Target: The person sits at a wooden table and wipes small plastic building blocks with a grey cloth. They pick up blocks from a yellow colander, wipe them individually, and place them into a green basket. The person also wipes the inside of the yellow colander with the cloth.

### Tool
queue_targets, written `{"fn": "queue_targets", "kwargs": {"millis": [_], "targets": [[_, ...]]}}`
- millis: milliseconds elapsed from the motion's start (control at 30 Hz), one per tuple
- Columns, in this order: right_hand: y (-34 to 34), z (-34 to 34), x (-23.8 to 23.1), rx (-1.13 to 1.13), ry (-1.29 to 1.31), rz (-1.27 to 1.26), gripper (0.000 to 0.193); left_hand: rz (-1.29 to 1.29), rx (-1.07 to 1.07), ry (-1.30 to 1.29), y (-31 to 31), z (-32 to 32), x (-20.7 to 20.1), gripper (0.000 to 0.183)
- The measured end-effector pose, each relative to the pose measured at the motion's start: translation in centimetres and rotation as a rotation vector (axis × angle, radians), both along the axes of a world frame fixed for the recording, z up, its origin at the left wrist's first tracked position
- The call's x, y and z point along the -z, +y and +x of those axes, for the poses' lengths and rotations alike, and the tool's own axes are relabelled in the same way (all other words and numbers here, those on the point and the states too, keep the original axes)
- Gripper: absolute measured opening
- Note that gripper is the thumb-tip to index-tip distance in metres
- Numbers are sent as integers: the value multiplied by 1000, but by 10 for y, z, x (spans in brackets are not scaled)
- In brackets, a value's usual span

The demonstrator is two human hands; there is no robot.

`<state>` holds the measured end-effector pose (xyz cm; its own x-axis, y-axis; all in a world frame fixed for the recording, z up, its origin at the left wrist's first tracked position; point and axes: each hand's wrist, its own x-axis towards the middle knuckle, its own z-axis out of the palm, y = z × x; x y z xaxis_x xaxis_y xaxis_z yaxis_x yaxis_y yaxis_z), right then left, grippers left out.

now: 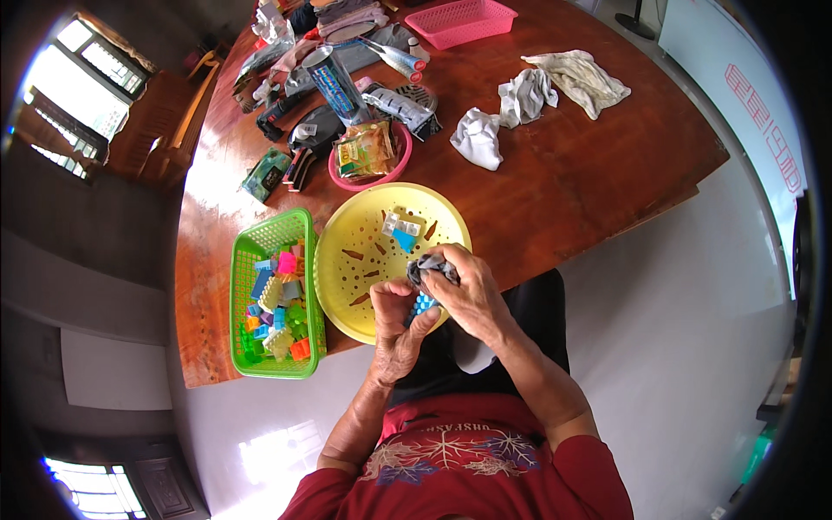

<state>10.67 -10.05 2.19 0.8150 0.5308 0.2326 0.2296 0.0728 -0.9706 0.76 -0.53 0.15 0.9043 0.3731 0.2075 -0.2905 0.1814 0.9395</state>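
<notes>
My left hand is closed on a blue toy building brick with studs, mostly covered by my fingers. In my right hand a crumpled dark grey cloth is bunched up and lies against the brick. Both hands are over the near edge of a yellow basin with holes in it. Inside that basin, beyond my hands, rest a whitish brick and a blue piece beside it. A green plastic basket full of mixed coloured bricks stands to the left of the basin.
Behind the basin sits a pink bowl holding snack packets. A clear tube, rackets and folded clothes crowd the far left. White cloths lie at the right of the wooden table, a pink basket at the back.
</notes>
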Motion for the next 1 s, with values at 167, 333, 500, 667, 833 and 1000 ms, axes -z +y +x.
{"fn": "queue_targets", "kwargs": {"millis": [167,333,500,667,833,1000], "targets": [[-5,-23,10,91,-31,183,22,-532,93,10,-6,-1,-7,26],[-7,-27,9,286,-401,32,29,-685,75,5,-13,6,-1,21],[-15,-49,20,241,-399,-16,31,-748,43,-17,-3,13,-3,19],[-13,-43,14,343,-260,149,35,-707,48,58,-11,9,-14,21],[-11,-36,16,161,-503,54,49,-588,37,-22,-4,2,-3,18],[-15,-36,17,91,-623,-207,57,-602,-85,93,-3,-2,-2,11]]}}
